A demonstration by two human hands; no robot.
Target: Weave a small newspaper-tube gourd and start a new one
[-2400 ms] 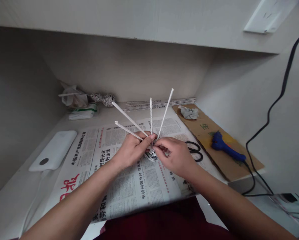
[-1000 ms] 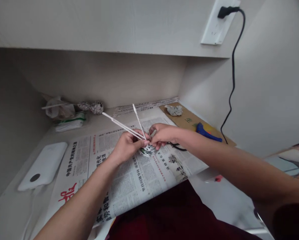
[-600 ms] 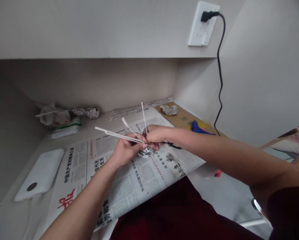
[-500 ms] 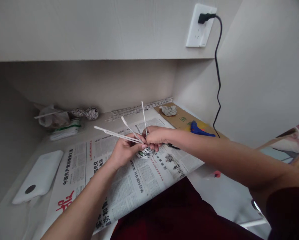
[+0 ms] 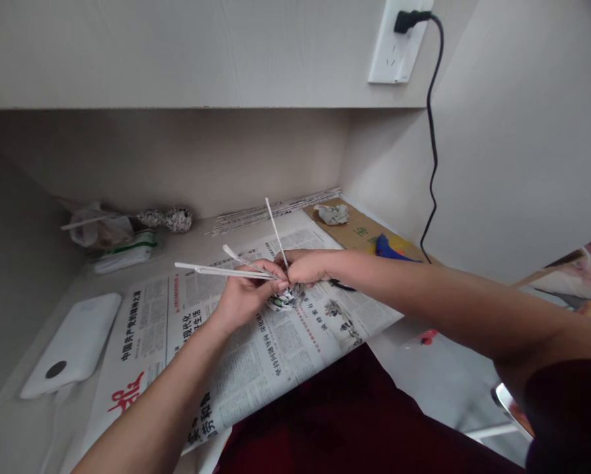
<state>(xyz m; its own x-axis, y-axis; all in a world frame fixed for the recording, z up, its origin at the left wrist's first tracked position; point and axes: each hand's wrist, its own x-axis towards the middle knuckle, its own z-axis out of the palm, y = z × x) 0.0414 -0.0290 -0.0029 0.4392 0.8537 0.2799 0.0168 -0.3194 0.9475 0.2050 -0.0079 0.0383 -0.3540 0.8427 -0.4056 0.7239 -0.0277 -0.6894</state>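
Observation:
Both hands meet over a newspaper sheet (image 5: 236, 368) at a small round piece woven from rolled newspaper (image 5: 284, 300). My left hand (image 5: 248, 293) is closed on it, thumb on top, where pale rolled paper sticks (image 5: 221, 269) stick out to the left. My right hand (image 5: 306, 268) is closed at the piece's upper right side, by an upright paper stick (image 5: 276, 227). Its fingertips are partly hidden, and they seem to pinch a paper strip at the weave.
Behind lie a bundle of paper sticks (image 5: 275, 212) and a woven paper piece (image 5: 169, 218) beside a plastic bag (image 5: 100, 227). To the right, cardboard (image 5: 347, 232) carries crumpled paper (image 5: 332, 214) and a blue glue gun (image 5: 391, 249). A white power bank (image 5: 72, 345) sits left; a black cable (image 5: 431, 145) hangs from a socket.
The paper sticks have tipped further left, and the upright one leans more. Both hands stay on the woven piece, shifted slightly left in view. The camera has moved a little.

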